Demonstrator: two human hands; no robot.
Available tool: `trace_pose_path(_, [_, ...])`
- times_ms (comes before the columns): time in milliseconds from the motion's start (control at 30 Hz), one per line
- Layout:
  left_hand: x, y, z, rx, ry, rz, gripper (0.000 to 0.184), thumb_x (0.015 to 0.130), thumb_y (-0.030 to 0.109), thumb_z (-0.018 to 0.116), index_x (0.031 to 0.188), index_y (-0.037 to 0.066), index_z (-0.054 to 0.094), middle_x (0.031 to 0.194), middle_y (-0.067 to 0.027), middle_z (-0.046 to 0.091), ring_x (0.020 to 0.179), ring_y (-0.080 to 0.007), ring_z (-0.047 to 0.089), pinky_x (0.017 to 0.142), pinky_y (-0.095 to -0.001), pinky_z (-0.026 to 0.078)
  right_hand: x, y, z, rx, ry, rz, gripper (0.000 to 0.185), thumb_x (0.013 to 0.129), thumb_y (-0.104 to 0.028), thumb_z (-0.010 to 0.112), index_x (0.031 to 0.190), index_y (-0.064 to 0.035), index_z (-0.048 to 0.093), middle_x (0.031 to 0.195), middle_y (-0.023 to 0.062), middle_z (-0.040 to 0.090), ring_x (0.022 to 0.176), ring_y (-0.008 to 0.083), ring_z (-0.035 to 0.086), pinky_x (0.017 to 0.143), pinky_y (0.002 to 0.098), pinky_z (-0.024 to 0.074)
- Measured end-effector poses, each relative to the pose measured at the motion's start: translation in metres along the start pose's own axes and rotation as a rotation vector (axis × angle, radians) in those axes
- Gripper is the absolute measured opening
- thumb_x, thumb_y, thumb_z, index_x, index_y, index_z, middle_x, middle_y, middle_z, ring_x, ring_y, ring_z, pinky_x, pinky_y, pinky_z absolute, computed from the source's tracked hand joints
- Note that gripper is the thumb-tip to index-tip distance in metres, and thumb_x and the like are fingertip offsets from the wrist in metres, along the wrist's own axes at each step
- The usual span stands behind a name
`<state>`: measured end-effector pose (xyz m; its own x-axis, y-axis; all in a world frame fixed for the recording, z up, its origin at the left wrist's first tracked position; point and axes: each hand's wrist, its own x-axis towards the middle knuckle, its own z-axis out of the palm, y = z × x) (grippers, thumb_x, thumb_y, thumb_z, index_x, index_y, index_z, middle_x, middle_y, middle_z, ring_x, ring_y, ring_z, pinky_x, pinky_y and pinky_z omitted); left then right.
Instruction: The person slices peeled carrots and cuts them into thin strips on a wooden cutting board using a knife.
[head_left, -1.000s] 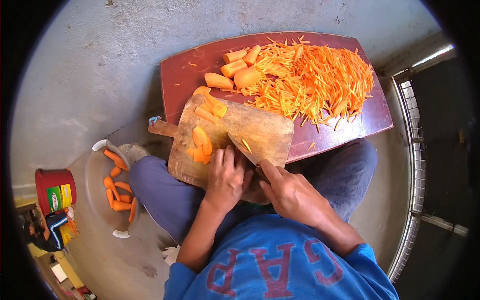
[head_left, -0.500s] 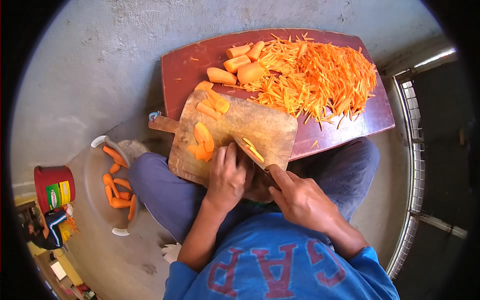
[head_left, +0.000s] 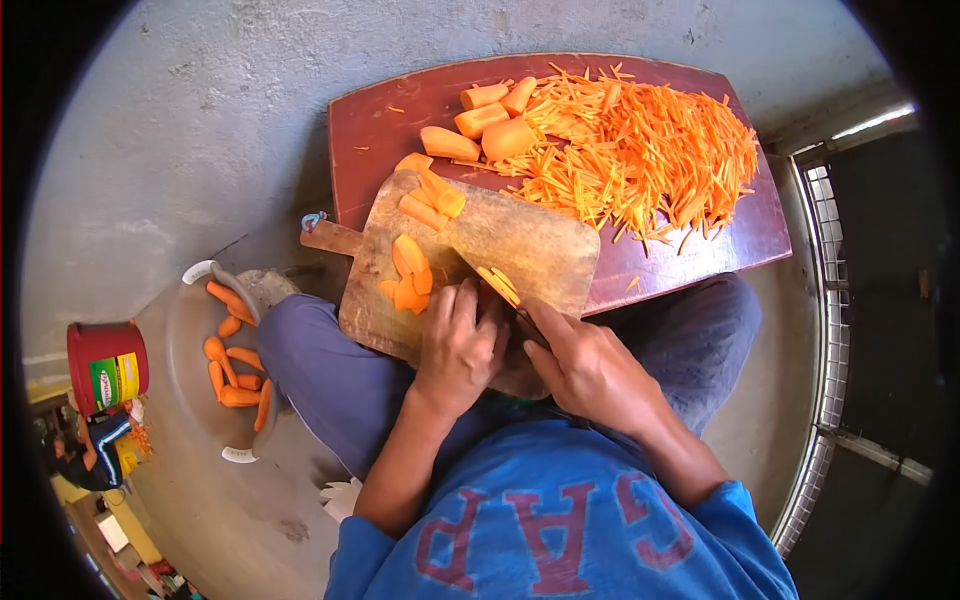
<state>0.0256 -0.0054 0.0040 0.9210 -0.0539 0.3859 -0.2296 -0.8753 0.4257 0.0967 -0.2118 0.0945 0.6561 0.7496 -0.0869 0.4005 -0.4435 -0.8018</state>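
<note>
A wooden cutting board [head_left: 540,240] lies tilted across my lap and the edge of a red table [head_left: 380,115]. My right hand [head_left: 590,365] grips a knife [head_left: 492,278], its blade over the board beside a few thin carrot strips [head_left: 499,286]. Close against the blade, my left hand [head_left: 458,345] has its fingers curled down on the board; what they press is hidden. Carrot slices [head_left: 410,275] lie left of that hand, and larger carrot pieces [head_left: 432,198] sit near the board's upper left. On the table are thick carrot chunks [head_left: 508,138] and a big heap of carrot strips [head_left: 660,150].
At the left, a grey basin [head_left: 190,370] with white-marked handles holds several carrots [head_left: 238,396]. Beyond it stand a red bucket [head_left: 85,370] and another person [head_left: 105,450]. A wall rises behind the table; a metal-framed grille [head_left: 828,300] runs along the right.
The knife blade has swung out and back beside my left fingers. More cut strips lie next to it than a second ago. My left hand has barely moved.
</note>
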Motion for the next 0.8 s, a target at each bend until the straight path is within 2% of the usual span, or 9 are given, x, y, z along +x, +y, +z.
trace_pose_path(67, [0.0, 0.0, -0.001, 0.001, -0.009, -0.004, 0.037, 0.097, 0.011, 0.077, 0.13, -0.005, 0.077, 0.132, -0.0311, 0.068, 0.111, -0.0453, 0.065, 0.098, -0.0545, 0.057, 0.005, 0.001, 0.001, -0.005, -0.011, 0.002, 0.038, 0.11, -0.009, 0.07, 0.142, 0.0044, 0.055, 0.103, 0.0363, 0.075, 0.096, 0.0611, 0.074, 0.078, 0.0646, 0.0594])
trace_pose_path(167, [-0.001, 0.0, -0.002, -0.006, -0.005, -0.006, 0.041, 0.097, 0.011, 0.078, 0.133, -0.007, 0.076, 0.133, -0.0318, 0.068, 0.113, -0.0453, 0.065, 0.1, -0.0542, 0.056, -0.011, -0.013, -0.01, 0.024, -0.037, 0.108, 0.047, 0.109, -0.007, 0.072, 0.152, 0.0048, 0.058, 0.115, 0.0349, 0.077, 0.103, 0.0566, 0.076, 0.085, 0.0584, 0.0616])
trace_pose_path(367, [-0.001, -0.001, -0.003, 0.01, -0.006, 0.008, 0.04, 0.096, 0.009, 0.078, 0.131, -0.009, 0.077, 0.133, -0.0315, 0.069, 0.114, -0.0443, 0.065, 0.103, -0.0536, 0.056, 0.004, 0.011, 0.006, -0.029, -0.005, 0.017, 0.046, 0.108, -0.006, 0.073, 0.151, 0.0037, 0.059, 0.111, 0.034, 0.076, 0.104, 0.0569, 0.075, 0.083, 0.059, 0.0586])
trace_pose_path(467, [0.001, -0.001, -0.007, -0.008, -0.015, 0.005, 0.038, 0.094, 0.005, 0.076, 0.13, -0.009, 0.078, 0.134, -0.0315, 0.068, 0.114, -0.0437, 0.065, 0.103, -0.0532, 0.056, 0.001, -0.001, -0.001, -0.001, -0.019, 0.081, 0.043, 0.108, -0.007, 0.072, 0.148, 0.0047, 0.061, 0.11, 0.0345, 0.076, 0.104, 0.0572, 0.075, 0.085, 0.059, 0.0588])
trace_pose_path(567, [-0.001, -0.001, -0.007, -0.044, 0.002, -0.006, 0.039, 0.092, 0.002, 0.075, 0.129, -0.009, 0.079, 0.134, -0.0312, 0.068, 0.115, -0.0432, 0.065, 0.103, -0.0529, 0.056, -0.011, -0.01, -0.008, 0.034, -0.038, 0.085, 0.037, 0.109, -0.01, 0.07, 0.14, 0.0052, 0.056, 0.106, 0.0374, 0.074, 0.099, 0.0602, 0.073, 0.081, 0.0645, 0.0588])
trace_pose_path(667, [-0.003, -0.003, -0.005, -0.052, 0.007, -0.005, 0.039, 0.091, 0.001, 0.075, 0.129, -0.007, 0.079, 0.135, -0.0301, 0.069, 0.114, -0.0429, 0.065, 0.103, -0.0527, 0.056, 0.0, 0.0, 0.003, 0.014, 0.033, 0.001, 0.039, 0.11, -0.01, 0.07, 0.143, 0.0046, 0.056, 0.108, 0.0369, 0.075, 0.101, 0.0604, 0.073, 0.083, 0.0636, 0.0588])
trace_pose_path(767, [-0.002, -0.004, -0.007, -0.072, 0.001, -0.005, 0.038, 0.091, 0.0, 0.074, 0.128, -0.006, 0.08, 0.134, -0.0293, 0.069, 0.114, -0.0431, 0.065, 0.103, -0.0529, 0.056, 0.015, 0.012, 0.008, 0.037, 0.063, -0.071, 0.039, 0.109, -0.007, 0.071, 0.145, 0.0053, 0.061, 0.108, 0.0342, 0.075, 0.102, 0.0568, 0.074, 0.085, 0.058, 0.0586])
trace_pose_path(800, [-0.001, -0.005, -0.007, -0.076, 0.003, 0.002, 0.038, 0.09, 0.0, 0.074, 0.128, -0.006, 0.08, 0.134, -0.0291, 0.069, 0.114, -0.0433, 0.064, 0.103, -0.053, 0.056, 0.012, 0.005, 0.004, 0.046, 0.036, -0.016, 0.039, 0.109, -0.007, 0.071, 0.144, 0.0052, 0.06, 0.108, 0.0353, 0.075, 0.102, 0.0578, 0.074, 0.084, 0.0596, 0.0587])
